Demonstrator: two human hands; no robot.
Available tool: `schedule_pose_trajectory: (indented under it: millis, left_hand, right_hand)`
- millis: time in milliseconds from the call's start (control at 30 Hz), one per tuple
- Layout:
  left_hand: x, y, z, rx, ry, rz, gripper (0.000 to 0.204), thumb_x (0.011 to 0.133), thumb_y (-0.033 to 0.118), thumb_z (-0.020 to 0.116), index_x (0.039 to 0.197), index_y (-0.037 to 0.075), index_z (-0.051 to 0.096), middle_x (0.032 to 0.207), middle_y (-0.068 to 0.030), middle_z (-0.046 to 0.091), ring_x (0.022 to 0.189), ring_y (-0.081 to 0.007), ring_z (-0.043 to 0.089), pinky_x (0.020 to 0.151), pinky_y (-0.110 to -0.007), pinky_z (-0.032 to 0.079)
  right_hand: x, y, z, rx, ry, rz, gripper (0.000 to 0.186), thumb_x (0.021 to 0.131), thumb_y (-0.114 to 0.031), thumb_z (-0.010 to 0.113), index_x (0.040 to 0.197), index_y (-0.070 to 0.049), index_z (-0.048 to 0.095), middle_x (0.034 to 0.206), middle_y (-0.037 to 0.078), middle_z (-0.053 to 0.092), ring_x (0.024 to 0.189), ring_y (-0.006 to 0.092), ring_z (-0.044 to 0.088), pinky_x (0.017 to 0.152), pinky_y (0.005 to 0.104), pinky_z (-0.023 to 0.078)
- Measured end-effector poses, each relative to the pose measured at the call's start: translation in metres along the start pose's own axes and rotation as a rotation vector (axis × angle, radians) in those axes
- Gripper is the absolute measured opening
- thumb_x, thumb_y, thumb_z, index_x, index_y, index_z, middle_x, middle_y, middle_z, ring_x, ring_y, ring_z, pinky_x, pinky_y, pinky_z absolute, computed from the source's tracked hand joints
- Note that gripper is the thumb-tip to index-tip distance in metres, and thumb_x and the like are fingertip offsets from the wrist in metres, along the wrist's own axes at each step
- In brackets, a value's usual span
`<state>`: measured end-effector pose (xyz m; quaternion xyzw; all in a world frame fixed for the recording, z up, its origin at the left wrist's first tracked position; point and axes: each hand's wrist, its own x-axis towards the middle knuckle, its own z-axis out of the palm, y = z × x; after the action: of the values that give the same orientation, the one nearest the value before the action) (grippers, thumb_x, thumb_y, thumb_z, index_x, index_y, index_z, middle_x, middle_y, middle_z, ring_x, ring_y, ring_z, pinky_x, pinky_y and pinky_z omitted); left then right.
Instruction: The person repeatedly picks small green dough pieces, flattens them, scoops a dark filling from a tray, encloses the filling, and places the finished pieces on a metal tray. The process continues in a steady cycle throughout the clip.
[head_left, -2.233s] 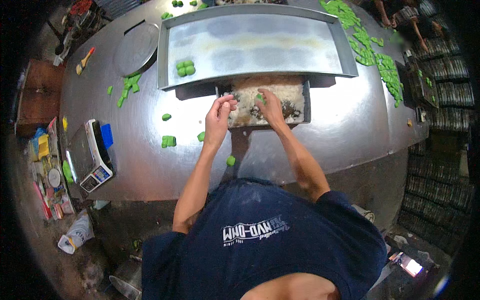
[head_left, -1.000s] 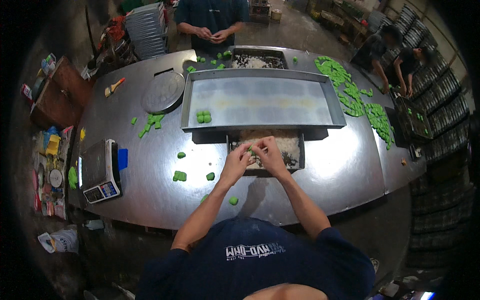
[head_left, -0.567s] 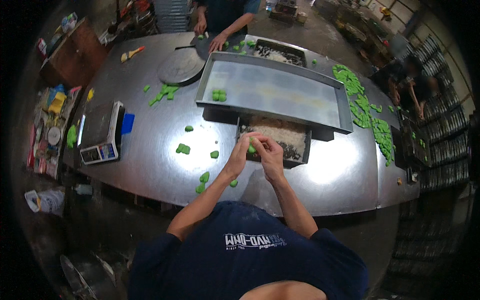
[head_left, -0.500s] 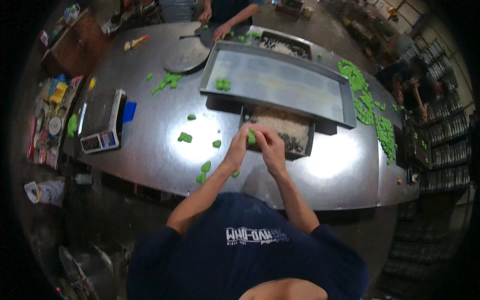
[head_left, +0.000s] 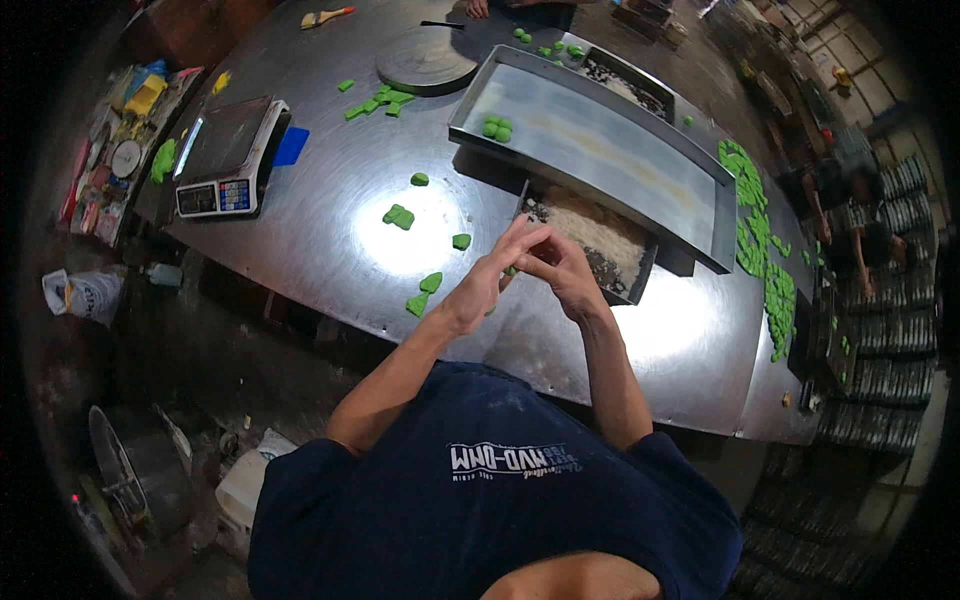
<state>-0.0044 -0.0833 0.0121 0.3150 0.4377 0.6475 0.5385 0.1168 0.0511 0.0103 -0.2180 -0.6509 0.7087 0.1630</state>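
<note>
My left hand (head_left: 480, 288) and my right hand (head_left: 566, 274) meet over the near edge of the table, fingers closed together around a small piece of green dough (head_left: 511, 270). Most of that dough is hidden by the fingers; only a sliver of green shows. Left of my hands, loose dough lumps lie on the metal: a larger clump (head_left: 399, 217), a single lump (head_left: 461, 241) and a longer piece (head_left: 431, 282). Just beyond my right hand stands a dark box (head_left: 640, 287) of pale crumbly filling (head_left: 606, 228).
Over the box rests a long metal tray (head_left: 600, 120) holding a few green balls (head_left: 497, 128). A scale (head_left: 218, 196) stands at the left, a round metal plate (head_left: 428, 62) farther back. Dough pieces (head_left: 779, 310) cover the right end. A co-worker's hand (head_left: 477, 9) shows at the top.
The view has shifted, so the table sits higher and tilted. My fingers have closed further over the dough, hiding more of it. The co-worker's hands are mostly out of view.
</note>
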Motion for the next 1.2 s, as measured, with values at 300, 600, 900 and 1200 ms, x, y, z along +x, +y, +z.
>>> schedule_pose_trajectory:
  millis: [300,600,900,1200]
  left_hand:
    - [-0.026,-0.004,-0.039,0.165,0.207,0.163,0.050,0.110,0.038,0.035,0.140,0.001,0.049,0.140,-0.0155,0.052,0.127,-0.0222,0.050,0.108,-0.033,0.038]
    - [-0.016,0.009,-0.057,0.359,0.371,0.040,0.073,0.108,0.055,0.025,0.087,-0.003,0.062,0.068,-0.0101,0.061,0.065,-0.0208,0.062,0.064,-0.035,0.049]
    - [-0.006,0.001,-0.081,0.008,0.025,-0.209,0.080,0.103,0.067,0.021,0.119,-0.001,0.060,0.093,-0.0138,0.070,0.073,-0.0187,0.071,0.065,-0.028,0.059]
    - [0.000,-0.037,-0.148,0.156,0.081,-0.400,0.080,0.103,0.047,0.050,0.158,0.003,0.010,0.126,-0.0211,0.061,0.089,-0.0224,0.069,0.070,-0.031,0.060]
  right_hand:
    - [-0.008,0.012,0.076,0.059,0.228,0.018,0.016,0.096,-0.014,0.071,0.107,-0.002,0.070,0.093,0.001,0.067,0.082,0.0083,0.058,0.075,0.0256,0.048]
    - [0.029,-0.003,0.090,-0.396,0.255,-0.214,0.022,0.096,-0.020,0.071,0.091,-0.002,0.061,0.084,0.002,0.058,0.070,0.0087,0.055,0.059,0.0241,0.045]
    - [0.020,0.009,0.092,-0.942,0.349,-0.641,0.024,0.091,-0.020,0.071,0.109,-0.005,0.067,0.109,0.011,0.067,0.092,0.0254,0.064,0.081,0.0350,0.051]
    - [0.003,0.164,0.071,-0.865,0.525,-0.015,0.041,0.084,-0.011,0.074,0.122,-0.002,0.059,0.113,0.018,0.057,0.101,0.0319,0.058,0.089,0.0405,0.051]
